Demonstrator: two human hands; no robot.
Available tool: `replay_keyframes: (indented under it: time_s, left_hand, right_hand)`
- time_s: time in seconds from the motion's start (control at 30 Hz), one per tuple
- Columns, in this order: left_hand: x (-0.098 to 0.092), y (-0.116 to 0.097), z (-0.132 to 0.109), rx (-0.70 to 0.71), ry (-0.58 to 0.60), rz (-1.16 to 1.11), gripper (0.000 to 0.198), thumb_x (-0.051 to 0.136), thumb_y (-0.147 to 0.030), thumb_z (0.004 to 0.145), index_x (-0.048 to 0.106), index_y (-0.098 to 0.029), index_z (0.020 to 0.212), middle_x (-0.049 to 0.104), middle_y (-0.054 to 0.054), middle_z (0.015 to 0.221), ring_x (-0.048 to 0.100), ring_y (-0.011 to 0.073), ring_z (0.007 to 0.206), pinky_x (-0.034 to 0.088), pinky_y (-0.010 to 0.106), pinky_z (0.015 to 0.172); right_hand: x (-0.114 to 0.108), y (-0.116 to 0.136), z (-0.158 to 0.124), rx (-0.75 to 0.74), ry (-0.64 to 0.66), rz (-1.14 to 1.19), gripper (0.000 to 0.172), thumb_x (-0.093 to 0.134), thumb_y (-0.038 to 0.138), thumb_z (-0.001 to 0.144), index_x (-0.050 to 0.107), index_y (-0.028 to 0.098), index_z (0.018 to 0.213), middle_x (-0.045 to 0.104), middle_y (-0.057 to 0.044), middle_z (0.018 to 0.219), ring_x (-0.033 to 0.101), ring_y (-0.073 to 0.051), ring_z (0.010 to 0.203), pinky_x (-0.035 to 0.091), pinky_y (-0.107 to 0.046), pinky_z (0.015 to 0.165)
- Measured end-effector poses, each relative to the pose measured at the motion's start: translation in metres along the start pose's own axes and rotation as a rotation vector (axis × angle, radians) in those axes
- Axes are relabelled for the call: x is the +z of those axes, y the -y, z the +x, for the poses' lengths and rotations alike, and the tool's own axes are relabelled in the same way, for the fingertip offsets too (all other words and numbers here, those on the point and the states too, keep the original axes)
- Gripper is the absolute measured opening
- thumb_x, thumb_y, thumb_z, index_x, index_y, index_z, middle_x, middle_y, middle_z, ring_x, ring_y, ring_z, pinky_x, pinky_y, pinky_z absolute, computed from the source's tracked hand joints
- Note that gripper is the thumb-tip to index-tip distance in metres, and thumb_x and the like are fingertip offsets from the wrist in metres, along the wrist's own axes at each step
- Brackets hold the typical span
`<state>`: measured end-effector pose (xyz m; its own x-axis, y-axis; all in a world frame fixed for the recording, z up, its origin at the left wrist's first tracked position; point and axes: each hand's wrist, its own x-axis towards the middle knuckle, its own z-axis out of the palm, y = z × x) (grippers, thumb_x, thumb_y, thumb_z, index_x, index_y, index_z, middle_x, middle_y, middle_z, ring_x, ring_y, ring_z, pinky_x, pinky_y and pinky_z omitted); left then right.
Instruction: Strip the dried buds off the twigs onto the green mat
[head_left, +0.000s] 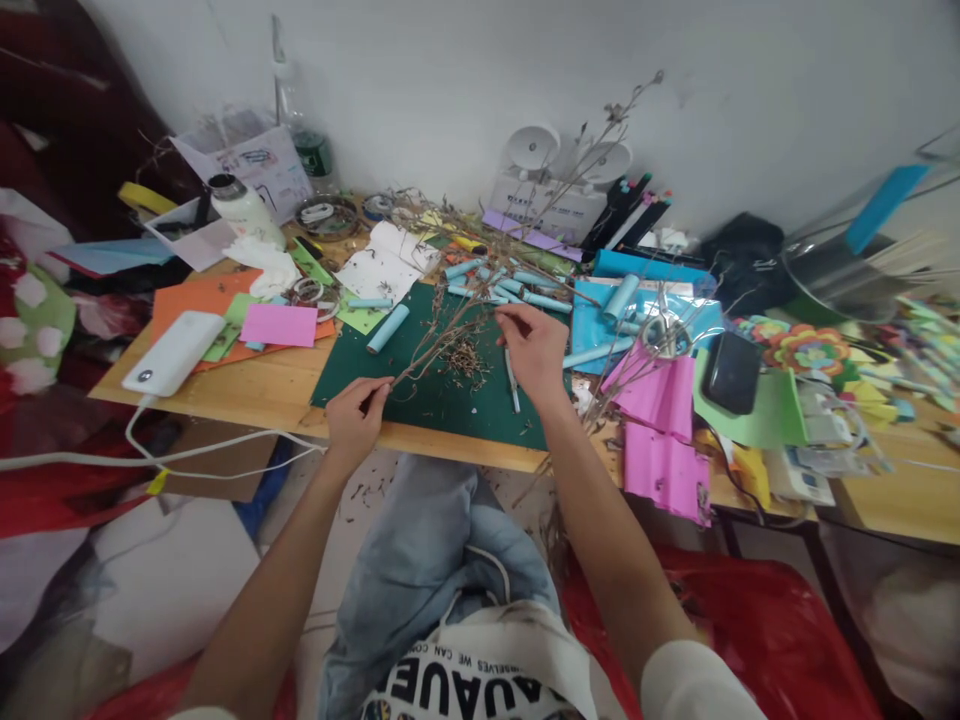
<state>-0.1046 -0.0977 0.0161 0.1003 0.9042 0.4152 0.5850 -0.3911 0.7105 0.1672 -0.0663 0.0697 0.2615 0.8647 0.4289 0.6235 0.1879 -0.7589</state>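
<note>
My left hand (355,420) is closed around the stem end of a dried branch (431,352). The branch slants up and to the right over a dark green cutting mat (352,372). My right hand (534,350) is pinched at the branch's thin side twigs; the small bit between its fingertips is hard to make out. Below the branch lies a pile of brown dry crumbs (465,362). Several light blue paper rolls (388,329) are on and behind the mat, and a thin pen-like stick (512,382) lies beside my right hand.
A white power bank (174,352) with a cable lies at left, near a pink paper slip (279,325) and a white bottle (244,208). Magenta crepe paper (664,450) hangs over the front edge at right, beside a black phone-like object (731,372). Tall dried stems (581,170) stand at back.
</note>
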Motion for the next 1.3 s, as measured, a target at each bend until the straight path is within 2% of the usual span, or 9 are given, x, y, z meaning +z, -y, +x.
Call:
replay_keyframes:
  time_s: [0.17, 0.27, 0.4, 0.57, 0.73, 0.9, 1.1, 1.2, 1.3]
  left_hand:
    - [-0.004, 0.001, -0.004, 0.053, -0.015, 0.043, 0.021, 0.056, -0.03, 0.092, 0.074, -0.018, 0.093, 0.074, 0.005, 0.086, 0.067, 0.0154, 0.076, 0.052, 0.027, 0.073]
    - [-0.005, 0.002, -0.007, 0.035, -0.036, 0.061, 0.022, 0.055, -0.031, 0.092, 0.074, -0.019, 0.092, 0.074, 0.006, 0.086, 0.066, 0.0154, 0.075, 0.052, 0.027, 0.072]
    - [-0.002, 0.006, -0.008, -0.014, -0.086, 0.039, 0.024, 0.054, -0.032, 0.093, 0.073, -0.018, 0.093, 0.073, 0.007, 0.088, 0.067, 0.016, 0.078, 0.051, 0.028, 0.073]
    - [0.002, 0.011, -0.007, -0.078, -0.069, 0.044, 0.03, 0.049, -0.036, 0.095, 0.07, -0.018, 0.108, 0.071, 0.007, 0.094, 0.065, 0.0169, 0.084, 0.049, 0.029, 0.078]
    - [-0.001, 0.008, -0.002, -0.11, -0.011, 0.038, 0.033, 0.045, -0.038, 0.096, 0.066, -0.018, 0.113, 0.066, 0.007, 0.097, 0.062, 0.019, 0.089, 0.048, 0.031, 0.081]
    - [-0.008, -0.004, 0.007, -0.234, 0.125, -0.02, 0.024, 0.038, -0.029, 0.097, 0.056, -0.02, 0.11, 0.065, 0.002, 0.082, 0.057, 0.0133, 0.063, 0.046, 0.029, 0.068]
    - [-0.011, -0.005, 0.016, -0.214, 0.085, -0.067, 0.036, 0.037, -0.019, 0.093, 0.046, -0.022, 0.128, 0.066, 0.001, 0.087, 0.055, 0.0105, 0.058, 0.044, 0.026, 0.064]
    - [-0.009, 0.0, 0.015, -0.159, 0.102, -0.039, 0.041, 0.033, -0.016, 0.092, 0.056, -0.023, 0.125, 0.066, 0.003, 0.096, 0.053, 0.0098, 0.058, 0.045, 0.027, 0.066]
    - [-0.007, 0.004, 0.014, -0.136, 0.086, 0.029, 0.043, 0.033, -0.014, 0.09, 0.066, -0.023, 0.117, 0.064, 0.004, 0.091, 0.056, 0.0137, 0.069, 0.045, 0.028, 0.071]
  right_hand:
    - [0.0, 0.007, -0.01, -0.155, -0.182, -0.382, 0.026, 0.05, 0.03, 0.095, 0.073, 0.022, 0.091, 0.063, -0.009, 0.097, 0.057, -0.02, 0.092, 0.046, -0.033, 0.079]
    - [-0.001, 0.007, -0.01, -0.194, -0.206, -0.358, 0.029, 0.046, 0.031, 0.096, 0.073, 0.023, 0.09, 0.063, -0.01, 0.098, 0.057, -0.022, 0.098, 0.046, -0.035, 0.084]
    - [0.001, 0.0, -0.012, -0.117, -0.152, -0.108, 0.028, 0.047, 0.036, 0.096, 0.07, 0.023, 0.09, 0.068, -0.009, 0.095, 0.062, -0.021, 0.094, 0.048, -0.035, 0.088]
    - [0.012, -0.01, -0.025, 0.231, -0.201, 0.203, 0.03, 0.056, 0.05, 0.087, 0.064, 0.021, 0.081, 0.064, -0.001, 0.073, 0.063, -0.018, 0.069, 0.052, -0.032, 0.071]
    - [0.026, -0.002, -0.03, 0.454, -0.124, 0.719, 0.036, 0.062, 0.056, 0.08, 0.051, 0.022, 0.079, 0.07, -0.004, 0.094, 0.064, -0.013, 0.067, 0.053, -0.027, 0.061]
    - [0.033, 0.002, -0.024, 0.547, -0.062, 1.025, 0.039, 0.071, 0.053, 0.075, 0.047, 0.023, 0.079, 0.068, 0.0, 0.079, 0.068, -0.013, 0.07, 0.054, -0.024, 0.062]
    - [0.04, -0.001, -0.032, 0.507, -0.053, 0.788, 0.031, 0.07, 0.048, 0.075, 0.059, 0.019, 0.078, 0.068, 0.0, 0.071, 0.065, -0.012, 0.06, 0.052, -0.025, 0.057]
    - [0.039, -0.004, -0.039, 0.473, -0.054, 0.651, 0.028, 0.069, 0.046, 0.075, 0.063, 0.018, 0.076, 0.067, 0.0, 0.066, 0.063, -0.014, 0.056, 0.051, -0.026, 0.055]
    - [0.035, -0.008, -0.044, 0.428, -0.038, 0.474, 0.025, 0.068, 0.044, 0.076, 0.066, 0.019, 0.073, 0.065, 0.001, 0.062, 0.061, -0.014, 0.055, 0.049, -0.027, 0.055]
